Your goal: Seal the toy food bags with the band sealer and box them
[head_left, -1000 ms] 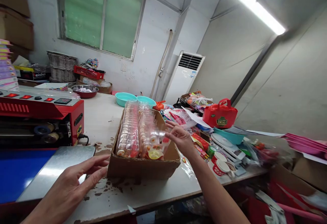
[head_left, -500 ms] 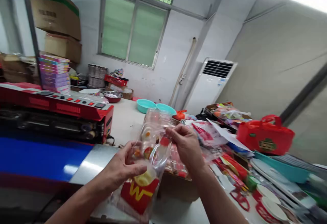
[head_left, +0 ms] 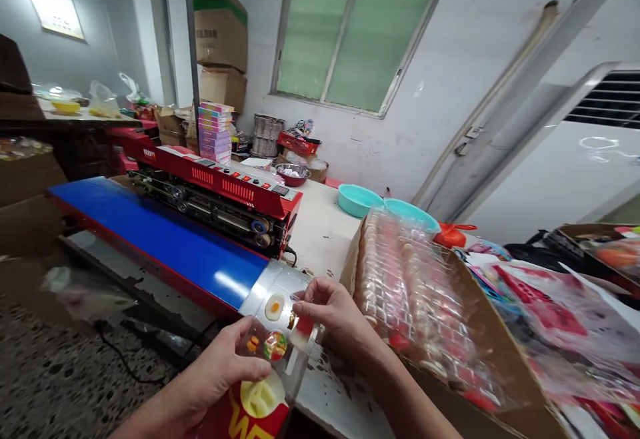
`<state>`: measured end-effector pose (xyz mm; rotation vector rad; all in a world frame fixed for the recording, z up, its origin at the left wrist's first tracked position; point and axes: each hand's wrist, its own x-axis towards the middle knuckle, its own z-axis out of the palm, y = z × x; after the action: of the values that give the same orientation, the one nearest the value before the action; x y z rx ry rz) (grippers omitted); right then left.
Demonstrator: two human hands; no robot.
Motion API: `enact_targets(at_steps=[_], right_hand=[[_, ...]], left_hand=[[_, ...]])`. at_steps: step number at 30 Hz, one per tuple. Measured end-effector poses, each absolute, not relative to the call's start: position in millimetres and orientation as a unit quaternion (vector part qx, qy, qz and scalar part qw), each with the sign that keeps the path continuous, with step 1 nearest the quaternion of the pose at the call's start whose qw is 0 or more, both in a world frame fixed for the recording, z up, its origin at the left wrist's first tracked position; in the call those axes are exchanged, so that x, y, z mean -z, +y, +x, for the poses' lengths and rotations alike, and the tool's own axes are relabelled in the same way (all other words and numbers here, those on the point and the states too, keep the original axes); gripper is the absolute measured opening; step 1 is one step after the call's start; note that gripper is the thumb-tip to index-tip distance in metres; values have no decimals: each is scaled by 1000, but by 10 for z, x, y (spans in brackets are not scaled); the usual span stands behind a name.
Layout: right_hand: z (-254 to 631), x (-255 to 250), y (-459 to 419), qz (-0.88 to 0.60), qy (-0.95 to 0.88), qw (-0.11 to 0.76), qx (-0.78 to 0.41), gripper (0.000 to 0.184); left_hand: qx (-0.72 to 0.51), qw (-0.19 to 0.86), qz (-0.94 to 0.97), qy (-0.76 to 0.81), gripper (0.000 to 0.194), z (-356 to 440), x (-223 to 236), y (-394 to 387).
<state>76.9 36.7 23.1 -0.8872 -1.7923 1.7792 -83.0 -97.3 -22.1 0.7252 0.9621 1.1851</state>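
Between my hands is a clear plastic bag (head_left: 291, 367) with small toy food pieces in it. A fried egg piece (head_left: 275, 307), a round colourful piece (head_left: 275, 345) and a red fries box (head_left: 257, 404) with yellow marking show through the film. My left hand (head_left: 227, 369) is closed on the bag's left side, its thumb over the front. Near the bag's upper right edge, my right hand (head_left: 327, 309) pinches the film. The bag's top end is over the metal plate (head_left: 265, 285) at the end of a blue conveyor belt (head_left: 165, 235).
A red sealing machine (head_left: 225, 192) stands behind the belt. At right, a cardboard box (head_left: 505, 352) holds rows of packed clear bags (head_left: 420, 285). Turquoise basins (head_left: 356, 200) sit behind it. Loose printed packaging (head_left: 545, 299) lies far right.
My view has turned left, bringing more of the belt and machine into sight. My hands and the bag have moved from before the cardboard box to the metal plate.
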Motion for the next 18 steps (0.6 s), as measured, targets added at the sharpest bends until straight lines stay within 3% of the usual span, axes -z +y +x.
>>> enact_targets(at_steps=[3, 6, 12, 18], right_hand=[[700, -160, 348, -351, -711, 167, -586, 47], [651, -117, 323, -379, -731, 176, -540, 39], [614, -42, 349, -375, -677, 157, -614, 38], [564, -37, 378, -396, -679, 179, -592, 30]], left_hand=[[-532, 671, 299, 421, 38, -883, 305, -988], [-538, 670, 286, 425, 35, -919, 374, -1003], [-538, 662, 285, 438, 31, -947, 445, -1056], [-540, 647, 290, 454, 36, -903, 485, -1061]])
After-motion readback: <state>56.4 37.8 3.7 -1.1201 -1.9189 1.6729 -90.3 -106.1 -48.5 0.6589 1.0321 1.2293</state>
